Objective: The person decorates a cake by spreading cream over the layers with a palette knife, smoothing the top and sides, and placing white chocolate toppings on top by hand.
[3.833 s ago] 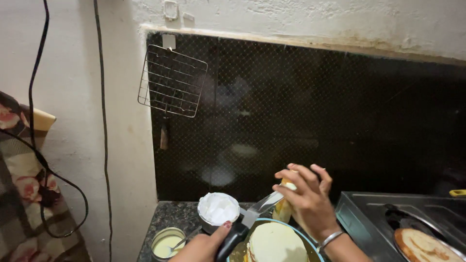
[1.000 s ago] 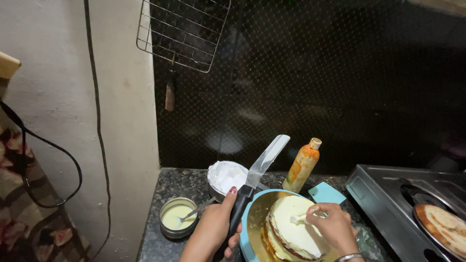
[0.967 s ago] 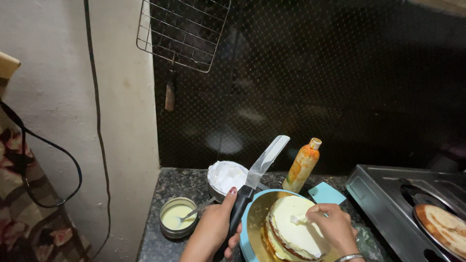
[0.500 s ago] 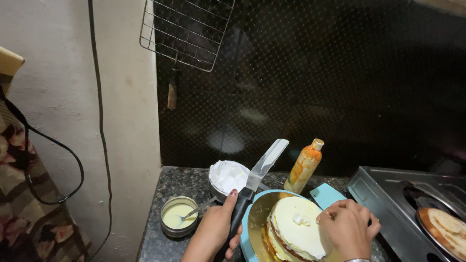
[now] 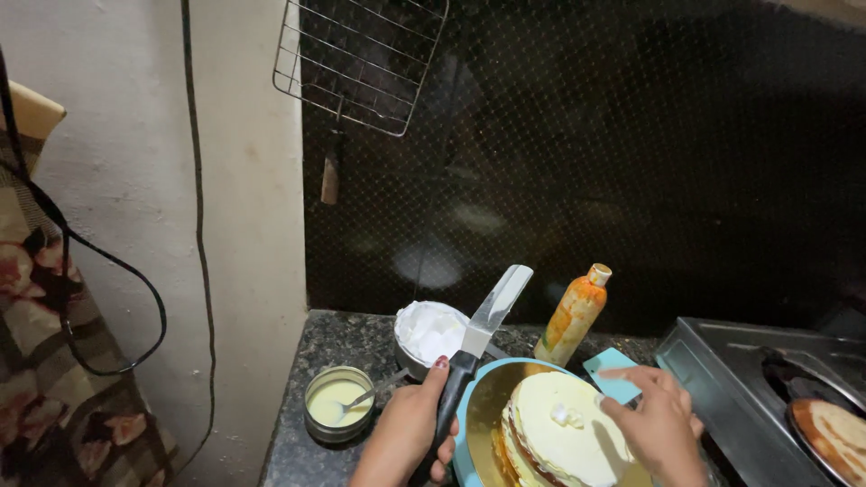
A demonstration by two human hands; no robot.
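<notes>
My left hand (image 5: 408, 435) grips the black handle of a flat metal spatula (image 5: 492, 312), blade pointing up and right. A layered cake (image 5: 564, 433) topped with white cream sits on a gold board over a blue turntable (image 5: 467, 424). My right hand (image 5: 657, 424) holds a small teal scraper (image 5: 613, 378) at the cake's right edge, fingers curled round it. A small dab of cream lies on the cake's top.
A bowl of white cream (image 5: 429, 331) stands behind the spatula. A small tin of pale yellow liquid with a spoon (image 5: 336, 403) sits at the left. An orange squeeze bottle (image 5: 573, 315) stands behind the cake. A stove with a sponge in a pan (image 5: 834, 430) is at right. A wire rack (image 5: 359, 59) hangs above.
My right hand left the orange bottle standing on the counter and came down to the cake's right side, now with the teal scraper. My left hand keeps the spatula almost still.
</notes>
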